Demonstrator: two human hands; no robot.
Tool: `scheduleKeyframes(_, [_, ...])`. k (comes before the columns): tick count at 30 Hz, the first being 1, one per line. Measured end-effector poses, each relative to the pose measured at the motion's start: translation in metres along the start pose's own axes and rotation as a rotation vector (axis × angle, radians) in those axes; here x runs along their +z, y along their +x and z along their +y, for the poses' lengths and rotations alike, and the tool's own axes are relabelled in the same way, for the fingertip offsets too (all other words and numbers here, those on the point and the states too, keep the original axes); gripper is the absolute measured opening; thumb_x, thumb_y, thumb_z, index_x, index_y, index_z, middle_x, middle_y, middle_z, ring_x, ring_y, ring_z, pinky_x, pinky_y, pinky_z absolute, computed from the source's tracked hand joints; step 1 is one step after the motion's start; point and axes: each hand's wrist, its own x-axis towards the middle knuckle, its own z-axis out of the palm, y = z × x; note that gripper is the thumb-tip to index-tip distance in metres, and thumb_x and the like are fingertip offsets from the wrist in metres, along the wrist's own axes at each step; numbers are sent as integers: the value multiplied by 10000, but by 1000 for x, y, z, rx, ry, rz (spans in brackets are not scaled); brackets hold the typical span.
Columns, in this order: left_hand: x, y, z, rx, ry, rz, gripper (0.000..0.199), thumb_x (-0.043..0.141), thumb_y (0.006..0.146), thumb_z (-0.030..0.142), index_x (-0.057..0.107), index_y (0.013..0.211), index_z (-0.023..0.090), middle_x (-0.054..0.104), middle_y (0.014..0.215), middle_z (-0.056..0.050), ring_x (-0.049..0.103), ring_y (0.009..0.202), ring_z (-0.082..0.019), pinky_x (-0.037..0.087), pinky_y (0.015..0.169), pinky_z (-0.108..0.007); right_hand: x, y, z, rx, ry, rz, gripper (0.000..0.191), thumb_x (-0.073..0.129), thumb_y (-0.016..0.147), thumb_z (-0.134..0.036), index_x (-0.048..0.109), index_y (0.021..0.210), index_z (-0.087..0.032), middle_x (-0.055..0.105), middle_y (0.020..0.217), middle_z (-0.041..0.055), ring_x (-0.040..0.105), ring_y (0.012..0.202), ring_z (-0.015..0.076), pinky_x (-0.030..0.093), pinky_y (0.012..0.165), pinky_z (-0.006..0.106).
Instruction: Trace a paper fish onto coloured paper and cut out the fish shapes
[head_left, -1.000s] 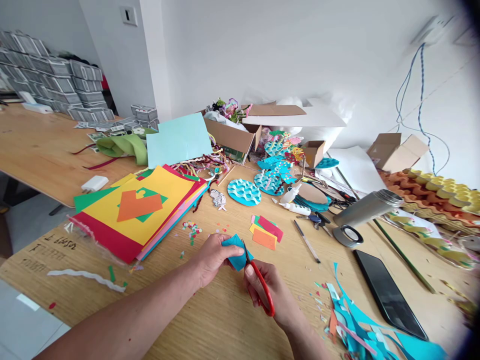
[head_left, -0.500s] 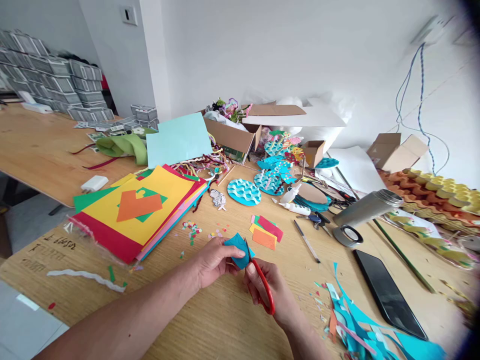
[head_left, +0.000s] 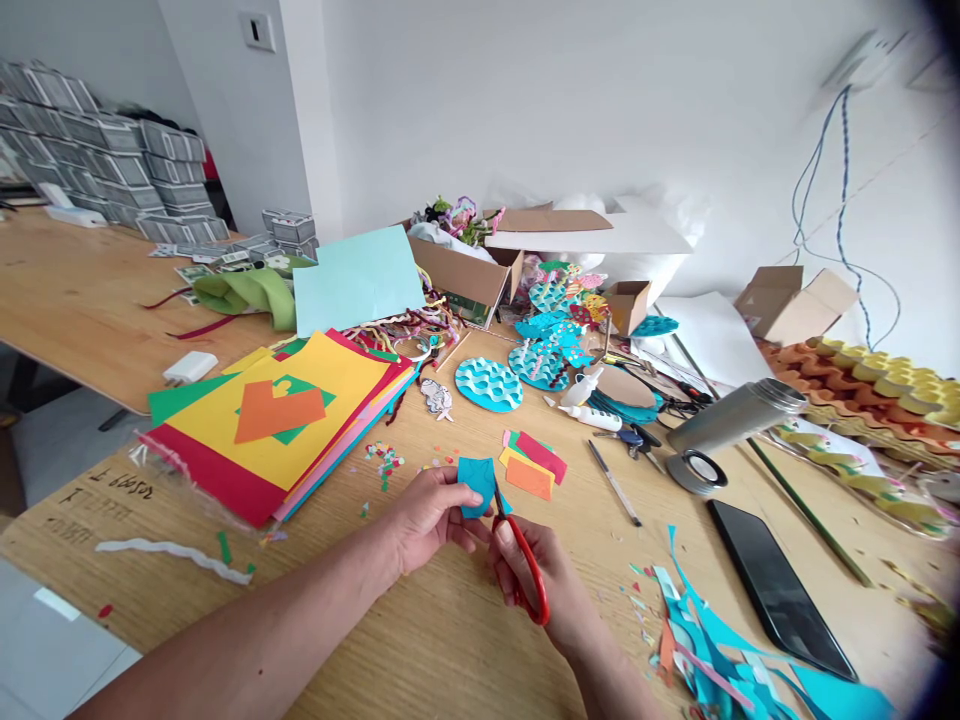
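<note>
Between the thumb and fingers of my left hand (head_left: 431, 515) is a small piece of blue paper (head_left: 475, 485), held just above the table. My right hand (head_left: 544, 565) grips red-handled scissors (head_left: 538, 580), their blades pointing up along the paper's right edge. A small blue corner shows to the right of the blades; whether it is still joined to the piece I cannot tell. Beyond my hands lie small coloured paper cards (head_left: 531, 477) in orange, yellow, red and green. Tiny paper bits (head_left: 384, 460) are scattered left of them.
A stack of coloured paper (head_left: 337, 400) lies to the left. On the right are a pen (head_left: 615, 484), a black phone (head_left: 780, 590), a metal flask (head_left: 735, 415) and blue paper scraps (head_left: 720, 640). Blue decorated ovals (head_left: 489, 384) and glue bottles (head_left: 592, 416) sit farther back.
The blue paper has turned in my left hand, its top edge now nearly level. A small corner now shows separately on the blades' right side. The right hand has barely moved.
</note>
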Motion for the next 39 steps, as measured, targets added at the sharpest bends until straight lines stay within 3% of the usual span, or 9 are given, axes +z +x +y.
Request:
scheduleKeyframes(4, [1,1,2,28,-16,50,229,740,558,215,611,732,141,614,597,17,559,472,-88,318,360,-169,1,0,1,33,2,-8,580,457,792,-735,472,643,-175,463,434,-42,383,365,63,234,385,201])
scheduleKeyframes(13, [-8,7,1,95,-35,65,202,755,577,177,638,731,118,631,671,-4,525,526,-47,325,446,-156,0,-1,0,68,25,-32,599,427,801,-743,500,662,-165,476,430,-39,378,359,56,258,374,186])
scheduleKeyframes(28, [-10,5,8,124,180,152,198,703,560,267,596,671,143,525,524,35,441,459,-57,259,407,-174,-4,-5,-10,123,-1,-99,615,450,775,-753,504,632,-158,473,440,-39,411,363,55,275,377,178])
scheduleKeyframes(39, [-13,4,15,112,214,120,149,673,545,226,550,583,151,455,484,53,370,429,-43,169,386,-183,-3,-4,-3,158,4,-123,603,492,754,-747,519,613,-161,459,384,-51,376,295,54,207,330,180])
